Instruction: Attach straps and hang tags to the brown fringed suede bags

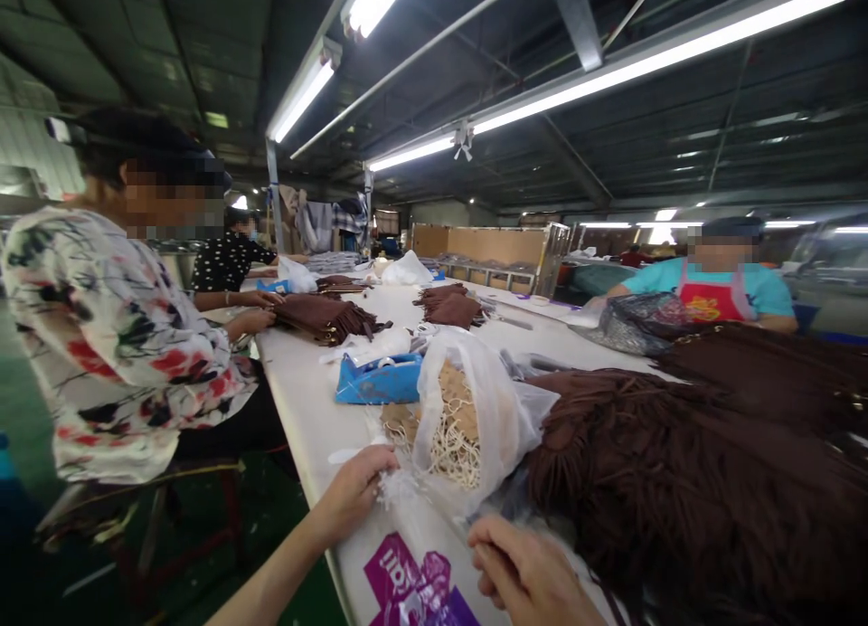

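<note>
My left hand (pixel 356 488) rests on the white table (pixel 305 400) with its fingers pinched on thin white strings (pixel 399 487) beside a clear plastic bag (pixel 475 418) full of tan tags with string loops. My right hand (pixel 525 573) lies lower, fingers curled together, next to a white bag with a purple print (pixel 413 590); what it holds is hidden. A big heap of brown fringed fabric (pixel 684 481) fills the table to the right of both hands.
A blue tape dispenser (pixel 380 379) sits behind the bag. More brown fringe piles (pixel 325 317) lie farther along. A person in a floral shirt (pixel 115 336) sits at the left edge, another behind, and a person in a teal shirt (pixel 719 287) sits across.
</note>
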Demonstrator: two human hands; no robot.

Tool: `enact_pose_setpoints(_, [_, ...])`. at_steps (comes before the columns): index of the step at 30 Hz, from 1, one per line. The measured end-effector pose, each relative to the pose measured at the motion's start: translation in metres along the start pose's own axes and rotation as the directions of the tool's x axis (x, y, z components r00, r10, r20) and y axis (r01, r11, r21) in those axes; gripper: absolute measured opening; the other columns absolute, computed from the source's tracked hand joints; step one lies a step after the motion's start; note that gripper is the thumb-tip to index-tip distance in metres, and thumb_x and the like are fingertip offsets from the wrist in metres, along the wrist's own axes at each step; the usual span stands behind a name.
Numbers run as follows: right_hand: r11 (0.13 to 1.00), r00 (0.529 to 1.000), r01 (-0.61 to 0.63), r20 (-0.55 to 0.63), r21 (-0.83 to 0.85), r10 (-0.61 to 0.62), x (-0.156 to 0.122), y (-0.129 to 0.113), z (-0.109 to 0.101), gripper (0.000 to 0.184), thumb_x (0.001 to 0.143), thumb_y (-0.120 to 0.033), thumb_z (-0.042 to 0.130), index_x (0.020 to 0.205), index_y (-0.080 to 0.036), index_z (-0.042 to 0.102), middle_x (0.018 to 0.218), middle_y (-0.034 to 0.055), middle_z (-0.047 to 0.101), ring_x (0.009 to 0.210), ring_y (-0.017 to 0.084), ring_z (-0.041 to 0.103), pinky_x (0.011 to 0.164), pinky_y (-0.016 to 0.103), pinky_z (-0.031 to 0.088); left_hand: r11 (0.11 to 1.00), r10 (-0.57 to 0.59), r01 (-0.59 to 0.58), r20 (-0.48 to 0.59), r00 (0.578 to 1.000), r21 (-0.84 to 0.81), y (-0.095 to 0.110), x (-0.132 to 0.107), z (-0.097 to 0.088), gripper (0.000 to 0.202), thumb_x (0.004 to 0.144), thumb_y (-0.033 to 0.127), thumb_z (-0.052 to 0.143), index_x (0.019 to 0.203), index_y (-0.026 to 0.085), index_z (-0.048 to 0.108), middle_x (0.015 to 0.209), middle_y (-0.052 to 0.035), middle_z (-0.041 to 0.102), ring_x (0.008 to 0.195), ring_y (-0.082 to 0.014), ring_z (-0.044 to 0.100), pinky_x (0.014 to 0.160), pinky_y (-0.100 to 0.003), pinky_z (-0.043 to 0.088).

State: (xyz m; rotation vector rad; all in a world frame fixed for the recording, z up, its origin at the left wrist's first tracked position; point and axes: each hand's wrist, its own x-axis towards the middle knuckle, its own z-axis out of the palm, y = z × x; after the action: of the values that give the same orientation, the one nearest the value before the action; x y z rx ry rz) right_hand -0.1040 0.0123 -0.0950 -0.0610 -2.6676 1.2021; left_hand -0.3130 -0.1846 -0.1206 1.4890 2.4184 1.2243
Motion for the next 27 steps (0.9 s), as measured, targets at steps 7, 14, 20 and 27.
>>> enact_pose_setpoints(7, [0.989, 0.994, 0.02, -0.112, 0.145, -0.004, 0.051, -0.006, 0.028, 0.041, 0.096, -0.034, 0.031, 0.112, -0.017, 0.065, 0.082, 0.0078, 0.07, 0.066, 0.02, 0.069, 0.06, 0.028, 0.056, 0.999, 0.017, -0.016, 0.013, 1.0, -0.034, 0.0, -0.002, 0.003, 0.031, 0.071, 0.01, 0.041, 0.09, 0.022, 0.061, 0.111, -0.0068, 0.069, 0.122, -0.0224, 0.055, 0.102, -0.032, 0.042])
enact_pose_setpoints(14, [0.951, 0.946, 0.3, -0.1, -0.079, -0.307, 0.072, -0.015, 0.028, 0.027, 0.091, -0.017, 0.041, 0.083, -0.02, 0.066, 0.077, 0.003, 0.068, 0.068, 0.018, 0.063, 0.062, 0.026, 0.048, 0.999, 0.027, -0.027, 0.023, 0.999, -0.021, -0.004, 0.0, 0.007, 0.031, 0.068, 0.01, 0.042, 0.088, 0.024, 0.061, 0.103, -0.0049, 0.071, 0.119, -0.0231, 0.057, 0.103, -0.033, 0.041])
enact_pose_setpoints(20, [0.861, 0.952, 0.262, -0.029, -0.435, -0.305, 0.08, -0.01, 0.034, 0.027, 0.08, -0.001, 0.043, 0.082, -0.02, 0.062, 0.075, 0.0013, 0.067, 0.069, 0.016, 0.063, 0.061, 0.023, 0.043, 1.0, 0.025, -0.025, 0.026, 0.999, -0.005, 0.0, -0.001, 0.004, 0.031, 0.068, 0.01, 0.042, 0.088, 0.023, 0.061, 0.104, -0.0051, 0.071, 0.117, -0.0221, 0.059, 0.1, -0.031, 0.043])
enact_pose_setpoints(27, [0.817, 0.959, 0.052, -0.198, -0.574, -0.2, 0.022, 0.012, -0.004, 0.031, 0.076, 0.003, 0.037, 0.079, -0.022, 0.055, 0.073, 0.0054, 0.065, 0.054, 0.019, 0.061, 0.047, 0.026, 0.035, 0.992, -0.058, 0.061, -0.037, 0.998, 0.11, -0.006, 0.005, 0.007, 0.032, 0.071, 0.009, 0.04, 0.088, 0.023, 0.063, 0.108, -0.0065, 0.071, 0.121, -0.0228, 0.059, 0.101, -0.035, 0.046])
